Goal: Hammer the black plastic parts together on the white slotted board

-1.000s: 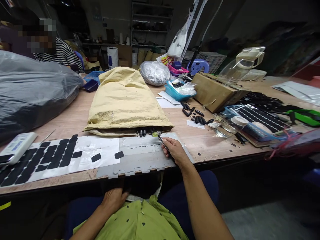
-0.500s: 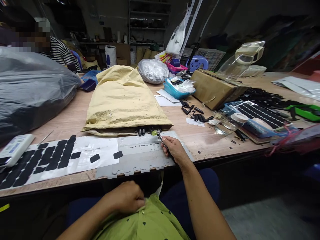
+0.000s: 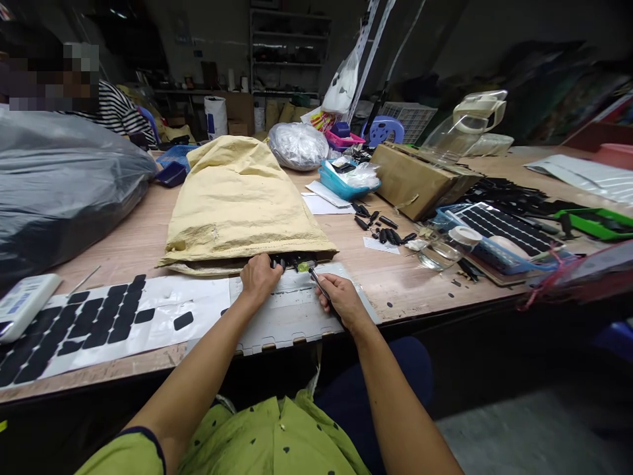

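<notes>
Diagonally, slim tool [image 3: 318, 284] in right hand [image 3: 341, 303], tip toward sack [image 3: 237, 198]

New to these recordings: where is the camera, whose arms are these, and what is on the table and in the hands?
No machine here: the camera sits on a person's head, looking down at their own bare hands. The left hand reaches to the open mouth of a yellow sack, by small black parts; whether it grips one is hidden. The right hand holds a thin tool, its tip by a yellow-green piece. Under both lies a grey board on the wooden table, with a white sheet of black pads to its left. The striped sleeve far left belongs to someone else.
</notes>
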